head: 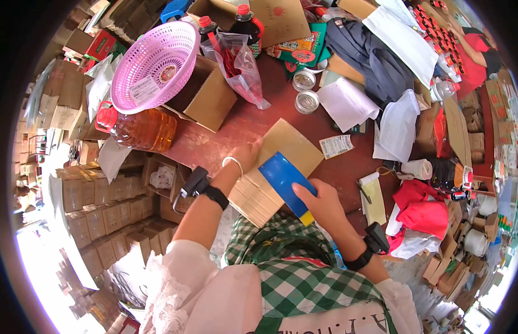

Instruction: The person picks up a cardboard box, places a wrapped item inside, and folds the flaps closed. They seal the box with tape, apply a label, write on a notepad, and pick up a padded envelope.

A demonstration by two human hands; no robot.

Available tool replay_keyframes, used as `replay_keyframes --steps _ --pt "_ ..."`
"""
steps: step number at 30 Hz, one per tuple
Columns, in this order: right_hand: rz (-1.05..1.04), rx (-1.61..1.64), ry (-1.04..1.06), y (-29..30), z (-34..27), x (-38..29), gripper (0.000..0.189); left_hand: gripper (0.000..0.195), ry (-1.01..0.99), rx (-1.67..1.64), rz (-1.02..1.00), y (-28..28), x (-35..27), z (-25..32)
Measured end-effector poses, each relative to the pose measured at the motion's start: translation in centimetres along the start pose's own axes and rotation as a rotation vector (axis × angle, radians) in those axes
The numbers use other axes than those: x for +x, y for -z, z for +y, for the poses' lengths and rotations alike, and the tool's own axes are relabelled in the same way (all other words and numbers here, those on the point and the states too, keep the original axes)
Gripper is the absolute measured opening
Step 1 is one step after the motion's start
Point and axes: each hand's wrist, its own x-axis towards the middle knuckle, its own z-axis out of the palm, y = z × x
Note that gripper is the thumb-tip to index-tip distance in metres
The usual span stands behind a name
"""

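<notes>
A flat brown cardboard piece (pixel 290 144) lies at the near edge of the red table (pixel 208 144), its ribbed lower part reaching over the edge above the lap. My left hand (pixel 247 153) rests along the cardboard's left side, the fingertips at its edge; whether they grip it is hard to see. In my right hand (pixel 319 200) is a flat blue rectangular piece (pixel 282 177) with a yellow end, the thumb on top and the other fingers mostly hidden below. The blue piece lies slantwise over the middle of the cardboard.
Behind stand a pink plastic basket (pixel 158 69), an open cardboard box (pixel 213 94) and a jug of amber liquid (pixel 146 129). To the right are two round clear containers (pixel 307 101), a printed slip (pixel 336 146), a notepad (pixel 373 200) and red cloth (pixel 421 208). Another person's arm (pixel 472 50) shows far right.
</notes>
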Motion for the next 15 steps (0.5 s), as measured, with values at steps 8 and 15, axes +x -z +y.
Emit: replay_keyframes --steps 8,15 --pt "-0.034 -0.158 -0.103 8.1 11.7 -10.0 0.038 0.07 -0.026 -0.07 0.0 -4.6 -3.2 2.1" --pt "0.002 -0.078 -0.051 6.3 12.7 -7.9 0.037 0.069 0.016 -0.072 0.005 -1.8 -0.5 -0.3"
